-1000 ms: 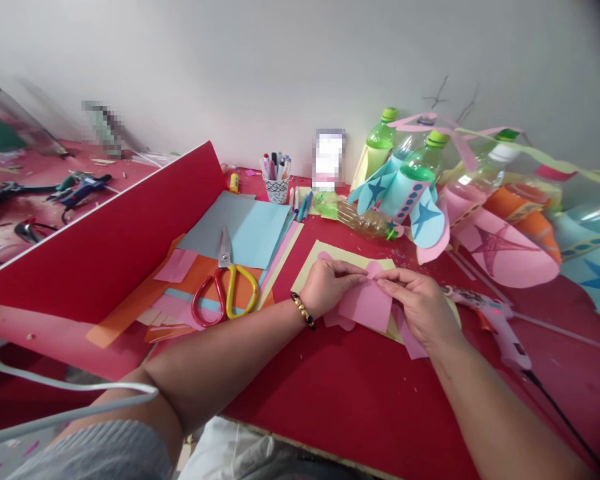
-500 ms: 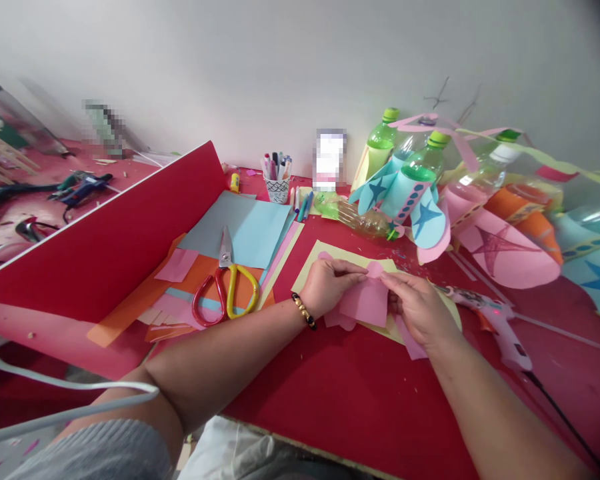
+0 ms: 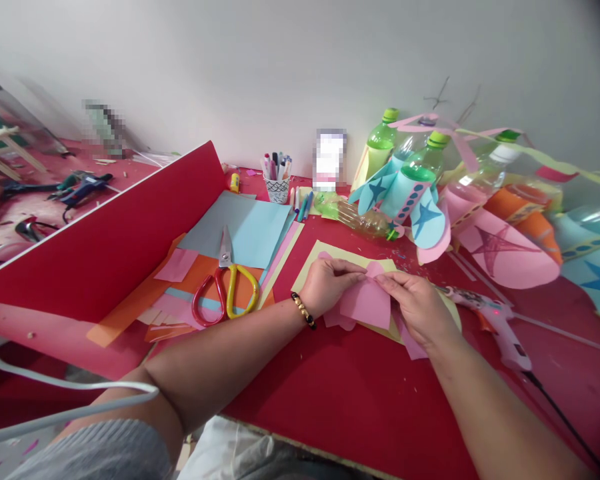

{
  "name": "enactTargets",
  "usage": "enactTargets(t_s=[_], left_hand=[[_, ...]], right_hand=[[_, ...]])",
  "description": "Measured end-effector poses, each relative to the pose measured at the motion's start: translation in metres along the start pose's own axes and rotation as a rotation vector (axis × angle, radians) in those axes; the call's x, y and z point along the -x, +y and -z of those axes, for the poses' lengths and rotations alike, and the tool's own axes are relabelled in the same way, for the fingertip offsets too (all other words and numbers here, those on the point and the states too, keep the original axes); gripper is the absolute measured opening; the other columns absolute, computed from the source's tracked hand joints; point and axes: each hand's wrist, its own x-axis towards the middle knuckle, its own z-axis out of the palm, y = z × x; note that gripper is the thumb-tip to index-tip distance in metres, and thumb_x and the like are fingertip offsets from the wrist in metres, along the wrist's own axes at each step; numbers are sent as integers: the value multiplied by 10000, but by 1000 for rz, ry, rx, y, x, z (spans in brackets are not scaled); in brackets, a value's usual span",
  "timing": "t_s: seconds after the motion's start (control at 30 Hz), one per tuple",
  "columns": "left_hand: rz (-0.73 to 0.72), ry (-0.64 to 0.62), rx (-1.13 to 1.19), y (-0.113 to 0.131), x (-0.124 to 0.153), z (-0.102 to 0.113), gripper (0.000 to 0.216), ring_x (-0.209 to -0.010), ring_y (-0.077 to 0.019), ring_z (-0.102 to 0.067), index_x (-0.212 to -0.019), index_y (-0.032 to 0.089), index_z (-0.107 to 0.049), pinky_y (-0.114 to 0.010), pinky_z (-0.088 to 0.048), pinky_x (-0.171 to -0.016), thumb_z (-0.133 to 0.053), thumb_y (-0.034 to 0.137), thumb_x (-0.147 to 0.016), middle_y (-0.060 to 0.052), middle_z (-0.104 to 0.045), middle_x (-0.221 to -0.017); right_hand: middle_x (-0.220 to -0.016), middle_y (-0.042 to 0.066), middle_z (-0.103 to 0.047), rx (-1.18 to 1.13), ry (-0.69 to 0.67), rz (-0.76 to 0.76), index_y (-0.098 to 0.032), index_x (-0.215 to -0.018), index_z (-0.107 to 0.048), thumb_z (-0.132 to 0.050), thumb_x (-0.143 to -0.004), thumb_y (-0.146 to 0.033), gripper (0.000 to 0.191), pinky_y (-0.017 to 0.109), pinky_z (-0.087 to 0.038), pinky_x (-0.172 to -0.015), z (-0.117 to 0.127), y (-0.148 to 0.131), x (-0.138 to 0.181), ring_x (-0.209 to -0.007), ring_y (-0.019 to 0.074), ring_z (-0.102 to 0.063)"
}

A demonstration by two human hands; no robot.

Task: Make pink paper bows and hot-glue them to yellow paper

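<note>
My left hand (image 3: 327, 287) and right hand (image 3: 417, 308) pinch a pink paper piece (image 3: 365, 303) from either side, above a pale yellow card (image 3: 330, 251) on the red table (image 3: 350, 393); I seem to be folding it, so it needs a firm crease next.

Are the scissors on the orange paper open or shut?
Shut: the blades of the scissors lie together, with no gap showing between them.

Red worktable (image 3: 350, 413), scissors (image 3: 225, 293) on orange paper (image 3: 200, 277), pale blue card (image 3: 250, 230), white glue gun (image 3: 495, 327), pen cup (image 3: 277, 189), bottle (image 3: 363, 220) lying sideways
</note>
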Motion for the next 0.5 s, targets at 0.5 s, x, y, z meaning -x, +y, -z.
enactTargets(t_s=[0.5], left_hand=[[85,-121,139,-9,-3,0,307,-686,-132,-619,-799,112,-730,-229,-481,-649,-757,389,-669,-73,-712,-788]], right_hand=[[-771,38,-712,479,107,330,-185,-869,-715,-541,-870,-378,259,279,-457,-661,-3,-6,8,-721,198,-626]])
